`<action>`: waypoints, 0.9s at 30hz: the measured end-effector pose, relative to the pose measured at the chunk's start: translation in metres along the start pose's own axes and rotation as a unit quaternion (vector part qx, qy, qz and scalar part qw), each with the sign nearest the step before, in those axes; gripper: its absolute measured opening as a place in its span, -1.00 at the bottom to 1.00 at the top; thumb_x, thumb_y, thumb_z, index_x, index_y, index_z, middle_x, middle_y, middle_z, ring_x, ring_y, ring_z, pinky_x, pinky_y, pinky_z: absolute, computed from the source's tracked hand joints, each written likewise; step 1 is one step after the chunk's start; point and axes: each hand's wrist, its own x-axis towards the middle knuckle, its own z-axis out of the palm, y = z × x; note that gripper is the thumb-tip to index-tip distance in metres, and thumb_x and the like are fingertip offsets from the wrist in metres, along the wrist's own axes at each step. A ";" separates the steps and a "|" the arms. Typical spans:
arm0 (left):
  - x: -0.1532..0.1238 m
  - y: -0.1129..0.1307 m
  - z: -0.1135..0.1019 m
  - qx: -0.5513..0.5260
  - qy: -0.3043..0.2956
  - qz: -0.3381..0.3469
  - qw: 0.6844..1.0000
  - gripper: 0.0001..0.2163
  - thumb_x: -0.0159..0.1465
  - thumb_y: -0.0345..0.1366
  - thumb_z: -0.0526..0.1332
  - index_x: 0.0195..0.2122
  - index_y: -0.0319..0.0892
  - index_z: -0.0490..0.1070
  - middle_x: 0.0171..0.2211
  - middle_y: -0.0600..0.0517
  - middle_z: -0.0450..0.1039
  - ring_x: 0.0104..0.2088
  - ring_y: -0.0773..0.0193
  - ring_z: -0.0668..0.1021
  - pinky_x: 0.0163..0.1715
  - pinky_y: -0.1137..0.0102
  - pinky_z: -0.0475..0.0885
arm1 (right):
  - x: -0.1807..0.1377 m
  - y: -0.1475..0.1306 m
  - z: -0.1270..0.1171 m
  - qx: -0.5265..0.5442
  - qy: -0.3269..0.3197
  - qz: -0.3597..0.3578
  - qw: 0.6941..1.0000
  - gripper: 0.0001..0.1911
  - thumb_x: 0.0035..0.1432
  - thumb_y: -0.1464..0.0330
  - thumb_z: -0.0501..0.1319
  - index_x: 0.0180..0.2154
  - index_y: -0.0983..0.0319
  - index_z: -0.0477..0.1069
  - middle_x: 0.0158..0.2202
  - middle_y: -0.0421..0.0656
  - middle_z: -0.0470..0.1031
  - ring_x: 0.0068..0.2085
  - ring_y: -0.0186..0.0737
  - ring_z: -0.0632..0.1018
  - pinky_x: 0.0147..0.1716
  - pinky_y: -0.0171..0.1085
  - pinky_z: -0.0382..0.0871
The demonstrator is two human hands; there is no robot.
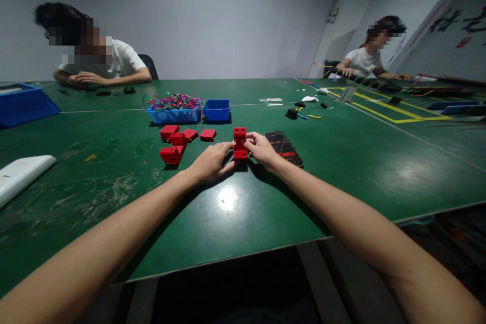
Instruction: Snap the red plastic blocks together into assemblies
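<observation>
Both my hands meet on an upright red plastic block (239, 143) standing on the green table (341, 172). My left hand (211, 162) pinches its lower left side, fingers closed against it. My right hand (260, 149) grips its right side. To the left lie several loose red plastic parts (177, 144): flat lids and box-shaped pieces. A black phone (285, 148) with a lit screen lies just behind my right hand.
A blue tray (172, 114) of coloured wires and a small blue bin (216, 109) stand behind the red parts. A big blue bin (23, 104) and a white object (21, 174) are at left. Two people sit at the table's far side. Small connectors (299, 111) lie at right.
</observation>
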 end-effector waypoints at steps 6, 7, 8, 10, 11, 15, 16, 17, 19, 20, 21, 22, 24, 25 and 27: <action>0.000 0.001 0.000 0.011 -0.009 -0.002 1.000 -0.56 0.32 -0.12 0.10 0.16 -0.22 0.21 0.07 -0.24 0.44 0.02 -0.03 0.52 0.00 0.06 0.42 | -0.001 -0.002 0.000 0.014 -0.002 0.011 1.000 -0.86 0.13 0.49 0.18 -0.22 0.25 0.34 -0.53 -0.33 0.46 -0.52 -0.42 0.46 -0.50 -0.42 0.27; 0.001 0.001 0.000 0.014 -0.013 -0.004 1.000 -0.56 0.33 -0.12 0.10 0.16 -0.24 0.21 0.07 -0.25 0.44 0.02 -0.03 0.52 0.00 0.06 0.42 | -0.001 -0.003 0.000 0.013 0.001 0.014 1.000 -0.87 0.13 0.50 0.17 -0.22 0.26 0.34 -0.54 -0.33 0.45 -0.52 -0.42 0.45 -0.50 -0.42 0.27; 0.001 0.001 0.000 0.016 -0.015 -0.006 1.000 -0.55 0.33 -0.12 0.09 0.16 -0.25 0.20 0.07 -0.26 0.44 0.02 -0.04 0.51 0.00 0.06 0.42 | -0.002 -0.004 0.001 0.012 0.003 0.017 1.000 -0.87 0.13 0.50 0.16 -0.23 0.26 0.34 -0.54 -0.34 0.44 -0.53 -0.43 0.45 -0.50 -0.43 0.26; 0.001 0.002 -0.001 0.017 -0.018 -0.008 1.000 -0.55 0.32 -0.13 0.10 0.16 -0.27 0.21 0.07 -0.27 0.43 0.02 -0.05 0.51 0.00 0.05 0.42 | -0.003 -0.007 0.001 0.009 0.006 0.020 1.000 -0.87 0.12 0.51 0.17 -0.24 0.26 0.34 -0.54 -0.34 0.43 -0.53 -0.44 0.43 -0.50 -0.43 0.25; 0.001 0.002 -0.001 0.016 -0.017 -0.009 1.000 -0.55 0.32 -0.14 0.10 0.16 -0.27 0.21 0.07 -0.28 0.43 0.02 -0.06 0.51 0.00 0.05 0.42 | -0.004 -0.008 0.001 0.009 0.007 0.021 1.000 -0.87 0.11 0.50 0.18 -0.25 0.26 0.33 -0.55 -0.34 0.43 -0.53 -0.44 0.42 -0.49 -0.43 0.26; 0.000 0.001 -0.002 0.002 -0.012 -0.004 1.000 -0.56 0.29 -0.18 0.12 0.16 -0.26 0.22 0.08 -0.28 0.43 0.02 -0.04 0.51 0.00 0.05 0.42 | -0.006 -0.013 0.003 0.012 0.020 0.030 0.999 -0.86 0.05 0.48 0.21 -0.28 0.26 0.31 -0.57 -0.35 0.41 -0.53 -0.43 0.41 -0.45 -0.41 0.30; 0.000 0.001 -0.002 -0.005 -0.010 -0.003 1.000 -0.55 0.28 -0.19 0.13 0.16 -0.25 0.21 0.07 -0.27 0.43 0.01 -0.03 0.52 0.01 0.05 0.42 | -0.006 -0.014 0.003 0.012 0.025 0.033 0.999 -0.86 0.04 0.49 0.20 -0.29 0.26 0.30 -0.58 -0.36 0.40 -0.54 -0.43 0.41 -0.45 -0.40 0.30; 0.000 0.002 -0.002 -0.018 -0.006 -0.003 1.000 -0.54 0.26 -0.22 0.13 0.17 -0.24 0.19 0.06 -0.25 0.45 0.00 0.00 0.53 0.01 0.07 0.42 | -0.007 -0.014 0.003 0.012 0.029 0.035 0.999 -0.86 0.03 0.50 0.18 -0.30 0.26 0.30 -0.59 -0.36 0.39 -0.54 -0.43 0.40 -0.45 -0.40 0.30; -0.001 0.002 -0.001 -0.063 0.009 -0.015 0.998 -0.50 0.24 -0.28 0.12 0.21 -0.20 0.15 0.01 -0.19 0.48 -0.03 0.07 0.55 0.00 0.13 0.43 | -0.007 -0.015 0.004 0.010 0.034 0.033 0.999 -0.86 0.02 0.52 0.15 -0.30 0.26 0.30 -0.60 -0.38 0.37 -0.55 -0.44 0.39 -0.46 -0.41 0.29; 0.000 0.002 -0.001 -0.093 0.022 -0.031 0.995 -0.50 0.24 -0.29 0.11 0.22 -0.19 0.12 -0.02 -0.16 0.50 -0.06 0.11 0.56 -0.02 0.16 0.44 | -0.007 -0.014 0.004 0.010 0.034 0.031 0.999 -0.85 0.02 0.52 0.14 -0.30 0.26 0.30 -0.60 -0.38 0.36 -0.55 -0.44 0.38 -0.47 -0.41 0.28; 0.001 0.002 -0.001 -0.126 0.039 -0.057 0.990 -0.51 0.25 -0.28 0.09 0.22 -0.19 0.12 -0.06 -0.13 0.51 -0.09 0.14 0.57 -0.06 0.19 0.45 | -0.007 -0.014 0.004 0.010 0.032 0.028 0.999 -0.85 0.02 0.52 0.14 -0.30 0.25 0.30 -0.59 -0.38 0.36 -0.56 -0.45 0.38 -0.49 -0.42 0.27; 0.002 0.001 -0.001 -0.158 0.057 -0.090 0.982 -0.53 0.26 -0.26 0.08 0.20 -0.20 0.14 -0.11 -0.12 0.53 -0.13 0.16 0.58 -0.09 0.21 0.46 | -0.007 -0.013 0.004 0.011 0.029 0.026 0.999 -0.85 0.02 0.52 0.14 -0.29 0.25 0.30 -0.59 -0.38 0.37 -0.56 -0.45 0.37 -0.50 -0.42 0.25; 0.006 -0.003 -0.001 -0.212 0.081 -0.160 0.961 -0.60 0.29 -0.14 0.07 0.09 -0.23 0.25 -0.21 -0.09 0.55 -0.21 0.17 0.59 -0.15 0.25 0.47 | -0.006 -0.010 0.003 0.013 0.020 0.021 0.999 -0.85 0.03 0.50 0.16 -0.28 0.26 0.31 -0.58 -0.37 0.38 -0.57 -0.46 0.37 -0.52 -0.43 0.23; 0.008 -0.006 -0.001 -0.235 0.075 -0.184 0.951 -0.62 0.28 -0.08 0.07 -0.01 -0.24 0.33 -0.25 -0.08 0.55 -0.24 0.18 0.59 -0.17 0.27 0.46 | -0.005 -0.008 0.003 0.014 0.015 0.017 1.000 -0.85 0.04 0.48 0.18 -0.27 0.26 0.32 -0.57 -0.37 0.39 -0.57 -0.46 0.37 -0.53 -0.43 0.22; 0.015 -0.013 0.000 -0.278 0.032 -0.206 0.938 -0.60 0.27 0.04 0.06 -0.20 -0.23 0.40 -0.30 -0.07 0.54 -0.30 0.20 0.58 -0.24 0.32 0.45 | -0.001 -0.003 0.005 0.010 0.011 0.006 1.000 -0.85 0.06 0.46 0.20 -0.26 0.26 0.33 -0.57 -0.36 0.39 -0.56 -0.46 0.37 -0.54 -0.44 0.21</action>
